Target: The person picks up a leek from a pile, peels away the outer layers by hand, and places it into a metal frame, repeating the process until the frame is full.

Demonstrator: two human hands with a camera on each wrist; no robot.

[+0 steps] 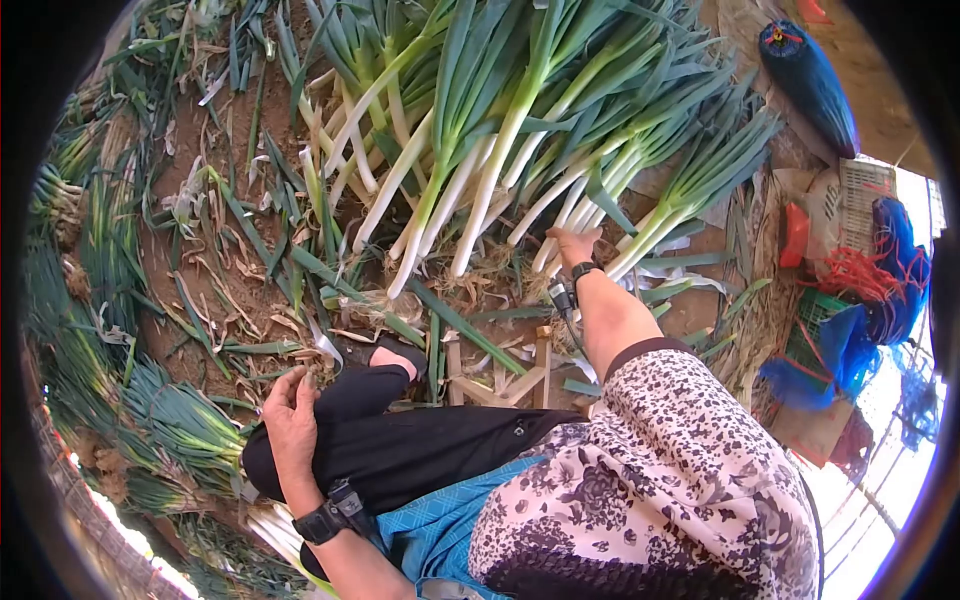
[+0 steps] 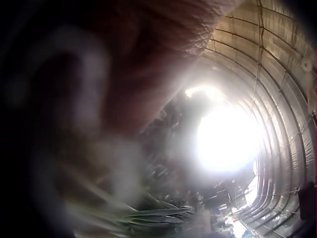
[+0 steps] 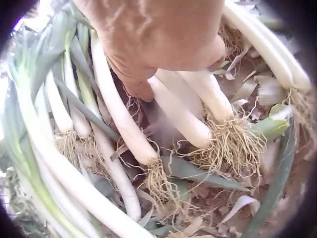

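Leeks (image 1: 490,205) with white stalks and long green leaves lie in a broad heap on the ground at the top of the head view. My right hand (image 1: 575,243) reaches to the heap's lower right and grips some of the white stalks (image 3: 181,111) just above their roots (image 3: 237,144). In the right wrist view, thumb and fingers come down on either side of them. My left hand (image 1: 290,425) is raised by the knee, fingers loosely bent, with nothing in it. The left wrist view shows that hand blurred and very near.
A small wooden stool (image 1: 500,380) stands before my legs. Tied leek bundles (image 1: 180,415) line the left side. Loose leaves and peelings litter the soil. At right are red twine (image 1: 860,275), a green crate (image 1: 815,325), blue netting (image 1: 905,230) and a dark blue roll (image 1: 810,85).
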